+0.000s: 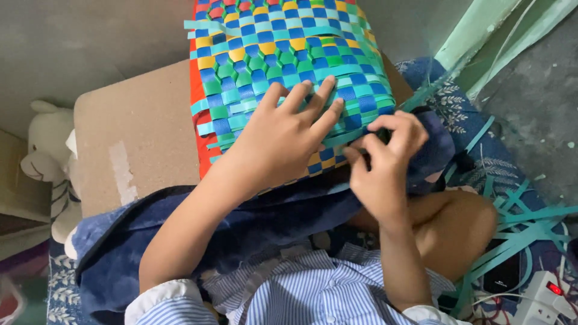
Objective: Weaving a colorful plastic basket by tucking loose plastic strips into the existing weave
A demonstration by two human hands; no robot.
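A woven basket [283,48] of blue, green, teal, yellow and red plastic strips lies on its side on a cardboard box [135,129]. My left hand [283,135] rests flat on its woven wall, fingers spread. My right hand [385,159] is at the basket's lower right corner, fingertips pinched on a teal strip [352,137] that runs along the weave's edge. Loose strip ends stick out along the left side of the basket.
A dark blue cloth [180,241] covers my lap. Several loose teal strips [518,229] lie on the floor at right, by a white power strip [545,298]. A white plush toy [51,159] sits at left. Pale green strips [494,36] lean at upper right.
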